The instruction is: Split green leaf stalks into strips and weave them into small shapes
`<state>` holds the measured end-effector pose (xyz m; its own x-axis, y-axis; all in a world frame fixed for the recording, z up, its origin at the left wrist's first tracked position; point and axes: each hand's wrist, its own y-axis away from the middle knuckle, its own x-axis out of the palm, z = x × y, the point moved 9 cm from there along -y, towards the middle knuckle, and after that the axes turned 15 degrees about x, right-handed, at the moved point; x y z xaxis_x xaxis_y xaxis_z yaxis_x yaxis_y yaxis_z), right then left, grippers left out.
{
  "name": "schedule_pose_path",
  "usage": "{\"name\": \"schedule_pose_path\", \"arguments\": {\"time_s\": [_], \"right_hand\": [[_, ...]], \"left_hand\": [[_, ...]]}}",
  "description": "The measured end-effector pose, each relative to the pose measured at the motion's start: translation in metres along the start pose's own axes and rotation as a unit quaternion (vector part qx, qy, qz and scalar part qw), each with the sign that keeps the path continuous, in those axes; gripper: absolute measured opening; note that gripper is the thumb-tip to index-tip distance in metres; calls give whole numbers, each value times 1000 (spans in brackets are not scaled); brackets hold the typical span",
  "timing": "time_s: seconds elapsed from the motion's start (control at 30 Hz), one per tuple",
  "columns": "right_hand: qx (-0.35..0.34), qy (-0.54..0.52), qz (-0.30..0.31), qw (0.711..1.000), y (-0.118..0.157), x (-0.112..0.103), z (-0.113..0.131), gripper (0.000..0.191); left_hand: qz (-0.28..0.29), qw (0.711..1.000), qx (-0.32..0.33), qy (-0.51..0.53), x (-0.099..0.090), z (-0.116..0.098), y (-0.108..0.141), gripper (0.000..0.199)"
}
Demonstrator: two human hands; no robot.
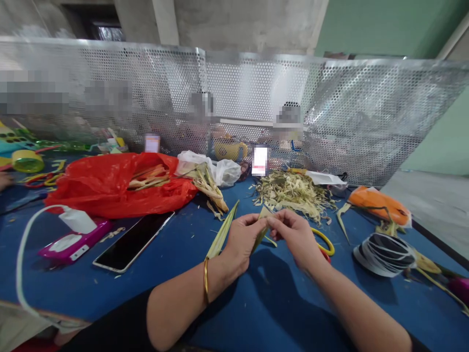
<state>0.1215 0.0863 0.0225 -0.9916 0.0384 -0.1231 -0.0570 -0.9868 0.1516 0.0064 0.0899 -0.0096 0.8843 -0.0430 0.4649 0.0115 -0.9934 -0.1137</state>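
Over the blue table, my left hand [244, 239] and my right hand [291, 232] meet, thumbs and fingertips pinched together on a pale green strip of husk [265, 213]. Its upper end pokes up between the fingers, and part of the strip hangs below my left hand. A longer husk leaf [222, 234] shows behind my left wrist, partly hidden by it. Beside my right wrist is a yellow and red looped handle [326, 242], probably of scissors; the wrist covers the rest. Beyond my hands lies a heap of shredded husk [293, 193].
To the left are a red plastic bag [91, 183] with husks, a phone [134, 242] and a purple power strip [78, 243]. A spool of pale cord [384, 254] and an orange packet [381, 205] lie right. A perforated metal screen [252, 83] runs behind. Another person's hand [5, 181] shows far left.
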Motion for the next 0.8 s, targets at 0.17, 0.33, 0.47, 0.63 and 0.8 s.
{"name": "schedule_pose_path", "arguments": {"time_s": [0.17,0.33,0.47,0.63,0.8], "right_hand": [[11,-39,-2,999,3,-2,-1,37],[4,-44,12,999,5,-1,-4,33],[-2,-14,14,1000,6,-7,-5,28],[-14,3,-8,1000,6,-21,-2,22],[6,-11,-12,1000,3,-28,-7,24]], "left_hand": [[0,1000,-4,1,2,-3,4,24],[27,999,-21,2,9,3,9,24],[21,998,-50,-22,4,12,11,17],[55,997,-51,-34,8,14,11,14],[54,996,-54,-38,7,17,11,17]]}}
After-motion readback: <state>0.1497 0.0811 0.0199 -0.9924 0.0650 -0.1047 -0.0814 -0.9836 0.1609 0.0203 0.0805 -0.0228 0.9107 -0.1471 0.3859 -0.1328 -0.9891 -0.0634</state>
